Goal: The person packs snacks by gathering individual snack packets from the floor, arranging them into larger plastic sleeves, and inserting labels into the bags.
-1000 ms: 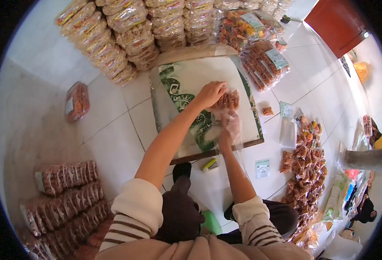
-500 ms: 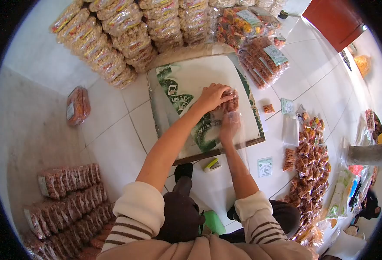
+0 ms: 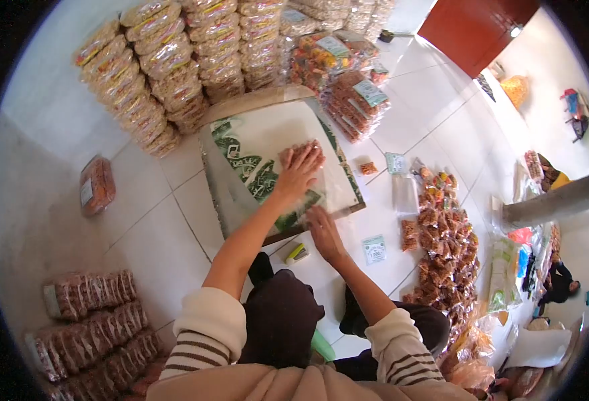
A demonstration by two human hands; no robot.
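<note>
The board (image 3: pixel 268 123) carries the left hand (image 3: pixel 297 175), flat with fingers apart; the right hand (image 3: pixel 326 235) curls over the near edge, grip unclear. The snack bag (image 3: pixel 314 146), beneath the left near the right edge, probably wants gentle, even pressure.

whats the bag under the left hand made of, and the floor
The bag under the left hand looks like thin, clear plastic: brown contents show through. The floor seems to be glazed ceramic tile, white and glossy, with straight joints and reflected light, though polished stone is possible.
</note>
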